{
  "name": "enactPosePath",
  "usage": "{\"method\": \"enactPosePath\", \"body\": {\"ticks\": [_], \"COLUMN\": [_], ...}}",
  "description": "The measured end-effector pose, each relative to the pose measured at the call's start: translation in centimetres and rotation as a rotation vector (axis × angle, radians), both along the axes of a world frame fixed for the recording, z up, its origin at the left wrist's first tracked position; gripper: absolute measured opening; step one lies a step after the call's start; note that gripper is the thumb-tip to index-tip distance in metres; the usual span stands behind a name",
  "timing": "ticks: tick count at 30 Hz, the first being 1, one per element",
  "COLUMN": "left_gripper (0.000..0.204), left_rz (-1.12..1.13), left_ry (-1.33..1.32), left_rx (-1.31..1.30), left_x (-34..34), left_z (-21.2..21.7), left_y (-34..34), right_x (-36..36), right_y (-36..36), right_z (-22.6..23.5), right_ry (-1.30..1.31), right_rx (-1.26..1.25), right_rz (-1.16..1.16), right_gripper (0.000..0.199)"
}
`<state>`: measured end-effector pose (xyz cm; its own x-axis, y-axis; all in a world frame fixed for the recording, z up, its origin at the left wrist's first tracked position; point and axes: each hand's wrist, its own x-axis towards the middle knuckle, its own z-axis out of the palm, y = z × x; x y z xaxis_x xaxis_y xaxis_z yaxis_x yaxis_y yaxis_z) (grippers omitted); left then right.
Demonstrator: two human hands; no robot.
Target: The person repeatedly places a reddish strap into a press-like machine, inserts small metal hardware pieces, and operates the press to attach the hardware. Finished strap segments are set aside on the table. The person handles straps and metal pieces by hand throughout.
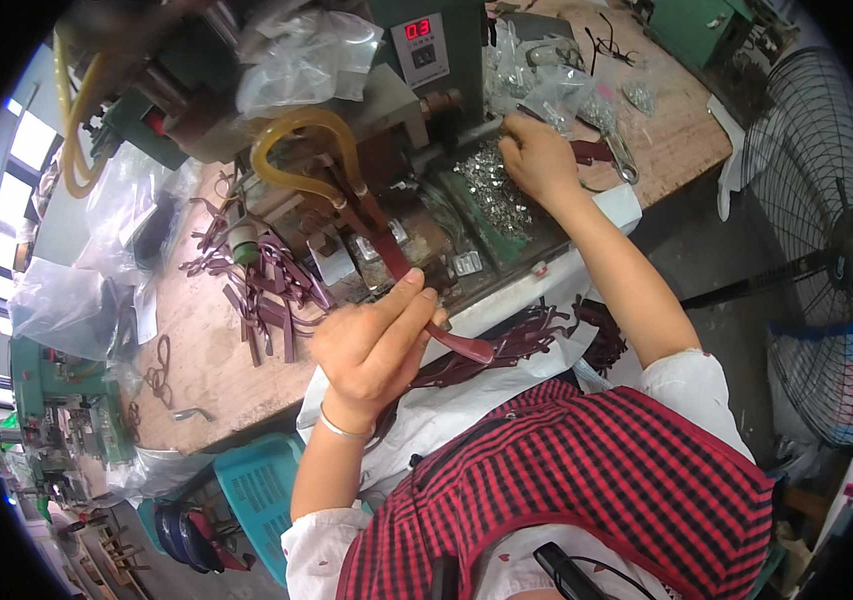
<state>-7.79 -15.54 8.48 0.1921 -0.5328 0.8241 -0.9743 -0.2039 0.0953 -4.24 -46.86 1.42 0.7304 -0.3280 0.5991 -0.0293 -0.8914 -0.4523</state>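
The left hand (371,345) holds a long, narrow dark-red plastic strip (401,268) — shaped like a spectacle arm — with the thumb and fingers pinched around its lower half. The strip runs up and away from the hand, its far end reaching in under the green bench machine (446,50) just below a curved amber rubber hose (301,135), while its near end sticks out past the fingers over the front edge of the wooden workbench (206,350). A thin silver bangle (341,430) sits on that wrist.

The right hand (538,160) is stretched forward, palm down, with its fingers curled onto a heap of small silver metal parts (494,190) lying in a shallow green tray (481,225) beside the machine; whether the fingertips grip a piece I cannot tell, since the back of the hand hides them.

To the left of the machine lies a loose pile of more dark-red plastic strips (266,290), and another bundle of them (536,335) rests on white cloth at the person's lap, just beside the held strip's near end. Crumpled clear plastic bags (311,55) sit on top of the machine — others lie at the left edge of the bench. A black standing fan (831,240) is well off to the right, and a teal plastic crate (261,485) stands below the bench.
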Motion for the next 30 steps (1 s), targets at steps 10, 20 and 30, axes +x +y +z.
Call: {"method": "enactPosePath", "body": {"ticks": [10,20,30], "left_gripper": [0.028,0.024,0.017], "left_rz": [0.364,1.045,1.005], "left_ry": [0.703,0.505,0.715], "left_rx": [-0.271,0.680,0.672], "left_x": [-5.7,4.3,2.2], "left_z": [-3.4,-6.3,-8.2], "left_y": [10.5,14.4,19.7], "right_x": [-6.8,-1.7,-12.1], "right_y": [2.0,6.7,2.5], "right_z": [-1.5,-1.3,-1.5], "right_ry": [-0.131,-0.316,-0.141], "right_rx": [0.706,1.075,0.756], "right_rz": [0.004,0.223,-0.053], "right_gripper": [0.014,0.015,0.017]}}
